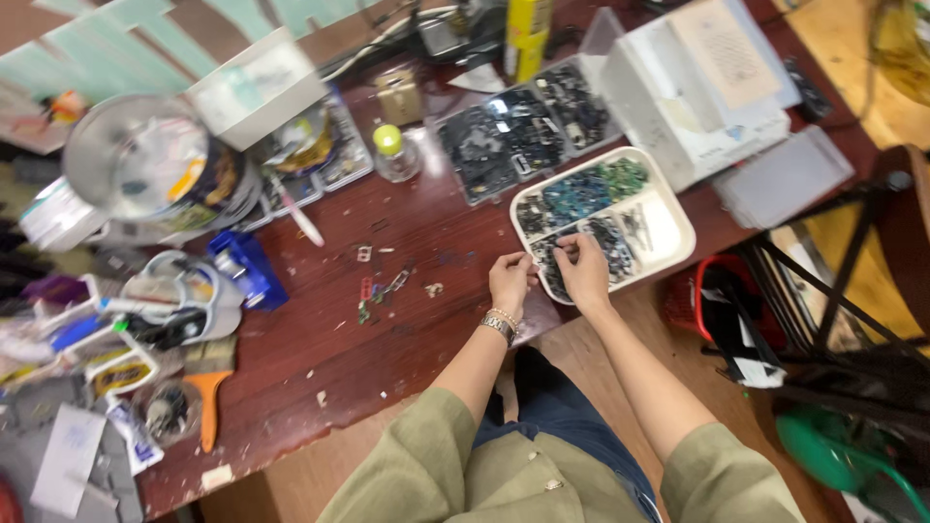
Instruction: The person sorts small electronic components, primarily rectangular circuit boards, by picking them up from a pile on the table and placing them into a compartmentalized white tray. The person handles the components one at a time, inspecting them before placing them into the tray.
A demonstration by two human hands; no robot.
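- While both hands hover at the near edge of the white divided tray (668, 254), sitting at about two o'clock on the dark red bench (320, 339), the risk is plain: the tray juts past the bench edge, and a heavy press on that rim could tip it.
- Should it tip, the small dark parts (605, 247) in its near compartment would scatter to the floor, and I judge they'd be hard to find.
- Left hand (509, 281), bracelet at the wrist, rests just at the tray's nine-o'clock corner; its fingers (524, 260) are pinched nearly closed on something tiny, too small to identify.
- Right hand (585, 271) lies over the tray's near compartment, fingers (567, 247) curled together down among the dark parts, touching them; whether they grip one piece I cannot tell.
- The two hands sit just beside each other, fingertips almost meeting.
- A loose pinch could let that tiny piece drop onto the bench clutter: stray bits (383, 288) already lie at nine o'clock from the left hand.
- Beyond the tray, at twelve o'clock, a clear compartment box (523, 131) of more dark pieces stands near, and a careless elbow could nudge it.
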